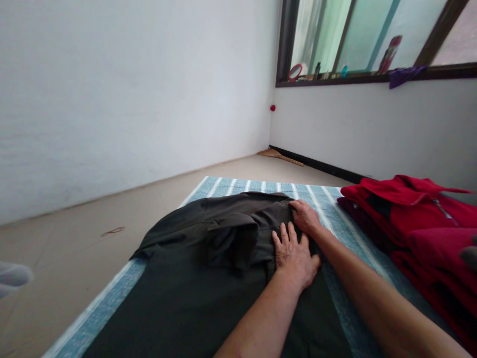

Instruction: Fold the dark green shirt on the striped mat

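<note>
A dark grey-green jacket (179, 293) lies spread over a striped blue-and-white sheet, with a sleeve folded inward and bunched near its middle. My left hand (296, 253) rests flat on the jacket's right side, its fingers spread. Just beyond it, at the jacket's far right edge, my right hand (306, 217) has its fingers curled down onto the cloth and appears to grip the fold; its fingertips are partly hidden.
Folded red clothes (421, 214) are stacked on the right of the striped sheet (219, 186). A hand broom (279, 156) lies in the floor's corner. Small items, including a pink-rimmed mirror (295, 72), stand on the windowsill. A thin loop (113, 231) lies on the floor.
</note>
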